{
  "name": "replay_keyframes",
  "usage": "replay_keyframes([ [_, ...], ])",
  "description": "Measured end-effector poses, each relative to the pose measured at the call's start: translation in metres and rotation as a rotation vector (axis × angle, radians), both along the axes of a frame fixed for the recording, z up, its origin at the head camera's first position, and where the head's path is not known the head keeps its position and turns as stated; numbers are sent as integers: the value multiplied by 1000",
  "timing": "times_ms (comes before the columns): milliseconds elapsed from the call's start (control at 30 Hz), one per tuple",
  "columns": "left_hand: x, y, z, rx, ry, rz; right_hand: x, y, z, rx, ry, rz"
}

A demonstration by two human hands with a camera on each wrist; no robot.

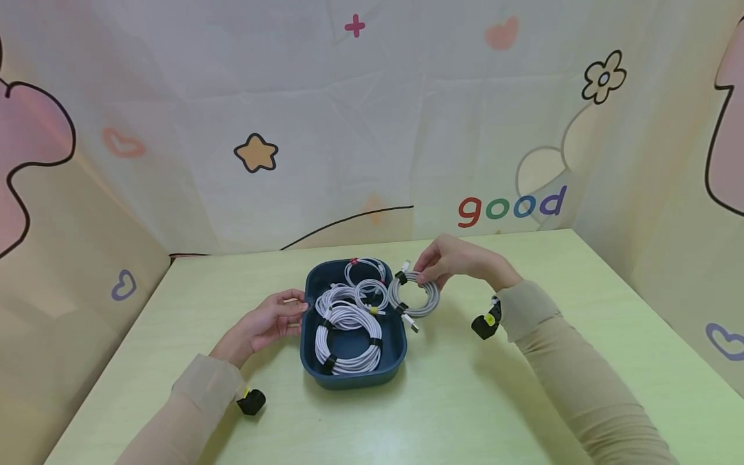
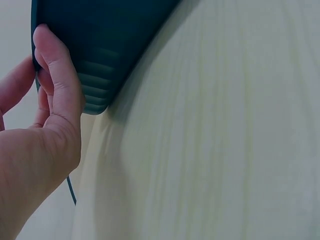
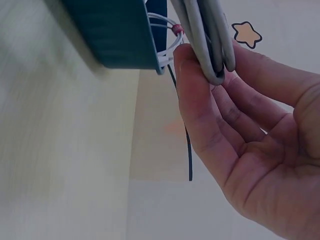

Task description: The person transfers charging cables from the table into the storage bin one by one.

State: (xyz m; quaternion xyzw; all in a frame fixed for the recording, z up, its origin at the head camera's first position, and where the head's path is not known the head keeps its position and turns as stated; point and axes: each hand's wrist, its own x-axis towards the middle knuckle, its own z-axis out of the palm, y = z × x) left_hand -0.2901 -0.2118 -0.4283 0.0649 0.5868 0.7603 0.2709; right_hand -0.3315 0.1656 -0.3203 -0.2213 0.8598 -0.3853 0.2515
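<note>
My right hand (image 1: 450, 261) pinches a coiled white cable (image 1: 433, 300) between thumb and fingers, just off the right rim of a dark blue plastic bin (image 1: 354, 382). Black ties bind this coil, and a plug end dangles below it. In the right wrist view the cable loops (image 3: 200, 40) sit between the fingertips. At the bin's left side, my left hand (image 1: 273, 320) grips the rim, its thumb at the top edge and fingers along the outer wall. Inside lie several more coiled cables (image 1: 349, 316), one with a red tie.
The bin stands on a pale wood-grain table (image 1: 442, 400). A printed cloth backdrop (image 1: 349, 129) rises behind the table and along both sides. Each wrist carries a small black camera (image 1: 252, 402).
</note>
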Motion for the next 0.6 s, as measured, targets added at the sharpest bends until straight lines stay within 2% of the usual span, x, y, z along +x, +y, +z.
replay_keyframes([
  [367,-1,0,-2,-2,-4,0,2,-27,-1,-13,-26,25],
  [600,-2,-1,-3,-7,2,0,1,-43,-4,-13,-8,68],
])
